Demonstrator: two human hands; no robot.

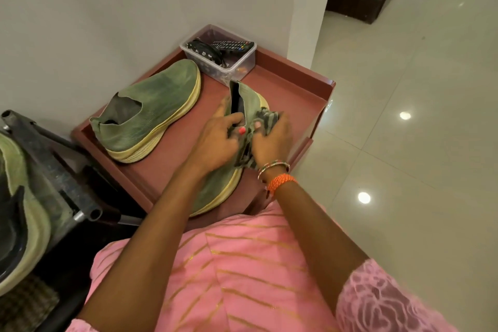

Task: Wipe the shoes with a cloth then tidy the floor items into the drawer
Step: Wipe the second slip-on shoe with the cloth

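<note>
Head view looks down on a reddish-brown rimmed table set in a wall corner. On it, the left hand has its grip closed on the collar of a worn olive-green knit slip-on shoe with a pale yellow sole, fingers curled over the opening edge. Touching that hand on its right, the right hand has its grip closed on a crumpled grey-and-dark patterned cloth, pressed against the shoe's upper side. Left of both grips and apart from them lies the matching second olive-green knit shoe, on its sole, toe toward the far corner. Beyond the grips, at the table's back edge, stands a clear plastic rectangular box holding a black remote control and dark cords. Glossy pale floor tiles spread to the right.
</note>
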